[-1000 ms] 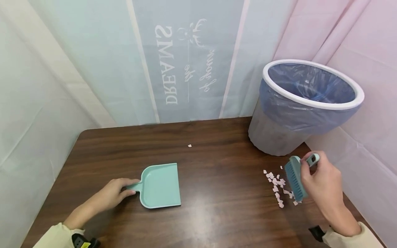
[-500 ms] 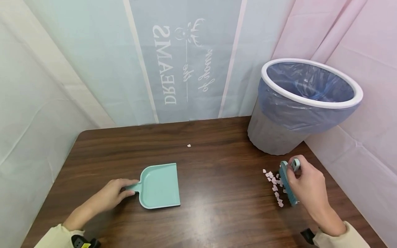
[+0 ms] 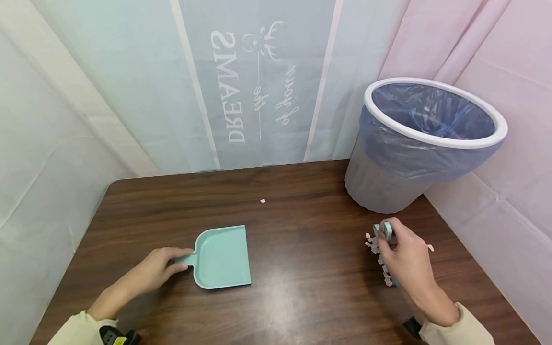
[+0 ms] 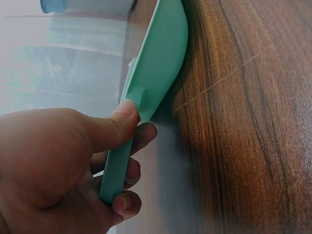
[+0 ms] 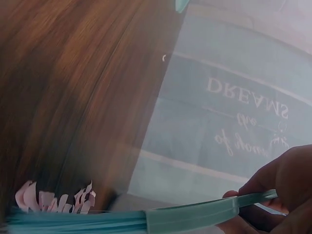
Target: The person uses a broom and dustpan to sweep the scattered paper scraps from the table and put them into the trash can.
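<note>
My left hand (image 3: 153,273) grips the short handle of a mint-green dustpan (image 3: 222,258), whose flat lip faces right on the table. In the left wrist view, thumb and fingers wrap the dustpan handle (image 4: 117,170). At the right, my right hand (image 3: 407,258) holds a matching hand brush (image 5: 190,215) by its handle, mostly hidden under the hand in the head view. Its blue-green bristles (image 5: 78,222) stand right behind a row of small pale pink paper scraps (image 5: 53,199), which lie along the brush's left side in the head view.
A grey bin (image 3: 379,187) with a blue liner and white rim (image 3: 435,139) stands at the back right corner. One stray scrap (image 3: 262,201) lies near the table's back; another scrap (image 3: 430,247) is right of my right hand. Fabric sheets (image 3: 276,86) enclose the wooden table (image 3: 302,215).
My right hand has swept the brush leftward over the scraps, bunching them along its left side. The left hand and dustpan have stayed in place.
</note>
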The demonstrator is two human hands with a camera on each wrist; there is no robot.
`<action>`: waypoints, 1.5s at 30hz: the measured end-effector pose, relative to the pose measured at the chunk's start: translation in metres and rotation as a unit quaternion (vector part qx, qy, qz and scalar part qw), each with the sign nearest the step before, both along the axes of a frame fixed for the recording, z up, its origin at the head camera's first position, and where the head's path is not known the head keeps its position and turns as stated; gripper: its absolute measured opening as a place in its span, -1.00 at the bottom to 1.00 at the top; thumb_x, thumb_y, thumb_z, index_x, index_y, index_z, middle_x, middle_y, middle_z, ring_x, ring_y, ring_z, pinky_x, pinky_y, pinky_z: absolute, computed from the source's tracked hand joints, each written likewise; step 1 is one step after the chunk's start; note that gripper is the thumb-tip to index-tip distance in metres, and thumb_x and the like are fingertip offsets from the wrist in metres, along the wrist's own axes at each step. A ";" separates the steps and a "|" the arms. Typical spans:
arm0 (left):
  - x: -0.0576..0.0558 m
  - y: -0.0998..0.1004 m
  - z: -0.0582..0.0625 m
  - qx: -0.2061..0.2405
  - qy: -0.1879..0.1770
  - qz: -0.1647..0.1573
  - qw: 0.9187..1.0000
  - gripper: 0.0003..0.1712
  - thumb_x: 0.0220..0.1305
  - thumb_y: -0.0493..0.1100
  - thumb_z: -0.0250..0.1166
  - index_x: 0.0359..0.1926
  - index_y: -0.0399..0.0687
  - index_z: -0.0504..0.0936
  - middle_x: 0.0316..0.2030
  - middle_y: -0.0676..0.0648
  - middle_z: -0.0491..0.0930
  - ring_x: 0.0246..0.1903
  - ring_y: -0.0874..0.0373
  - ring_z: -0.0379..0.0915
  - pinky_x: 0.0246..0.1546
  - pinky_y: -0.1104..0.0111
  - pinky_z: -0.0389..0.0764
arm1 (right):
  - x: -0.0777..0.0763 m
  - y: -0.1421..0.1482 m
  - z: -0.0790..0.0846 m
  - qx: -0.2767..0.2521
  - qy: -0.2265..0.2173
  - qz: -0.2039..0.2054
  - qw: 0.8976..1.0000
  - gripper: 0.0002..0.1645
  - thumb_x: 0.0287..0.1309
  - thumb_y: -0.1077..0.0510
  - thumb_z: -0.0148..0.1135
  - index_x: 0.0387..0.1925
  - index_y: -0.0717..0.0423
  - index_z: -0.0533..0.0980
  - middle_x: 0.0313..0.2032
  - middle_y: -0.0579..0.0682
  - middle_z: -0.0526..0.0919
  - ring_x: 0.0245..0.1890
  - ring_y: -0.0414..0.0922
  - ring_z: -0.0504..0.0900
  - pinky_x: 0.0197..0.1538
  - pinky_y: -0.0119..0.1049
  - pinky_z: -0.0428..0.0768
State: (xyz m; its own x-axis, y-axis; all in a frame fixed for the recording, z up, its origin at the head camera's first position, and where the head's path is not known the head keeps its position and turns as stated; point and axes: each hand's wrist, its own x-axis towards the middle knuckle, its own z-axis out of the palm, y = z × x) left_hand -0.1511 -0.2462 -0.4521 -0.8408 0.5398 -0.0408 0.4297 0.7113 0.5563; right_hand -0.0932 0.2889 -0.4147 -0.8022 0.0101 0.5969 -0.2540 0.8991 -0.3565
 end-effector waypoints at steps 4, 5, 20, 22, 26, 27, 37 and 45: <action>0.001 0.000 0.000 0.001 -0.006 0.002 1.000 -0.57 0.26 -0.28 0.41 0.12 -0.39 0.65 0.03 -0.25 0.70 0.05 -0.19 0.63 0.00 0.05 0.65 | -0.003 -0.006 0.002 -0.009 0.003 0.002 1.000 -0.70 0.03 0.47 0.37 -0.29 0.09 0.51 -0.42 -0.02 0.64 -0.60 -0.29 0.46 -0.52 -0.52 0.37; 0.001 0.000 0.000 0.002 -0.006 0.002 1.000 -0.57 0.26 -0.28 0.40 0.12 -0.39 0.65 0.03 -0.25 0.69 0.05 -0.20 0.63 0.00 0.04 0.65 | -0.003 -0.007 0.002 -0.013 0.005 0.003 1.000 -0.70 0.03 0.47 0.36 -0.29 0.09 0.51 -0.43 -0.03 0.63 -0.61 -0.29 0.44 -0.52 -0.52 0.36; 0.002 0.001 -0.001 0.002 -0.012 0.008 1.000 -0.57 0.26 -0.28 0.41 0.12 -0.39 0.65 0.03 -0.26 0.69 0.06 -0.21 0.62 0.01 0.02 0.64 | -0.018 -0.035 0.002 -0.071 0.005 0.025 0.997 -0.70 0.07 0.46 0.35 -0.31 0.05 0.50 -0.49 -0.09 0.54 -0.66 -0.28 0.39 -0.59 -0.54 0.35; 0.001 0.001 -0.001 0.004 -0.011 0.007 1.000 -0.57 0.26 -0.28 0.41 0.12 -0.39 0.66 0.03 -0.25 0.69 0.06 -0.21 0.62 0.01 0.02 0.64 | -0.021 -0.040 0.002 -0.076 0.005 0.028 0.997 -0.71 0.08 0.45 0.35 -0.31 0.04 0.50 -0.49 -0.09 0.53 -0.68 -0.27 0.37 -0.60 -0.53 0.34; 0.001 0.001 0.000 0.005 -0.012 0.006 1.000 -0.57 0.26 -0.28 0.41 0.12 -0.39 0.65 0.04 -0.26 0.69 0.06 -0.21 0.62 0.01 0.02 0.64 | -0.026 -0.050 0.002 -0.080 0.006 0.044 0.996 -0.71 0.10 0.44 0.36 -0.30 0.03 0.49 -0.49 -0.11 0.52 -0.68 -0.28 0.35 -0.60 -0.51 0.35; 0.001 0.002 0.000 0.005 -0.013 0.006 1.000 -0.57 0.26 -0.28 0.41 0.12 -0.39 0.65 0.04 -0.26 0.69 0.06 -0.22 0.62 0.01 0.02 0.64 | -0.026 -0.052 0.002 -0.081 0.006 0.049 0.996 -0.70 0.10 0.44 0.36 -0.30 0.03 0.49 -0.48 -0.11 0.52 -0.68 -0.28 0.35 -0.61 -0.51 0.35; -0.001 0.000 0.000 0.003 -0.018 0.003 1.000 -0.56 0.27 -0.27 0.41 0.13 -0.38 0.65 0.03 -0.26 0.69 0.05 -0.21 0.62 -0.01 0.03 0.65 | -0.035 -0.084 0.003 -0.119 -0.007 0.090 0.989 -0.71 0.12 0.47 0.35 -0.31 0.06 0.48 -0.48 -0.10 0.54 -0.52 -0.25 0.54 -0.57 -0.52 0.48; -0.002 -0.002 -0.001 -0.001 -0.018 0.003 1.000 -0.55 0.26 -0.26 0.41 0.13 -0.40 0.64 0.03 -0.28 0.69 0.06 -0.23 0.62 0.00 0.01 0.64 | -0.041 -0.110 0.004 -0.159 -0.027 0.123 0.979 -0.72 0.14 0.45 0.34 -0.30 0.06 0.47 -0.46 -0.09 0.55 -0.46 -0.24 0.61 -0.53 -0.43 0.61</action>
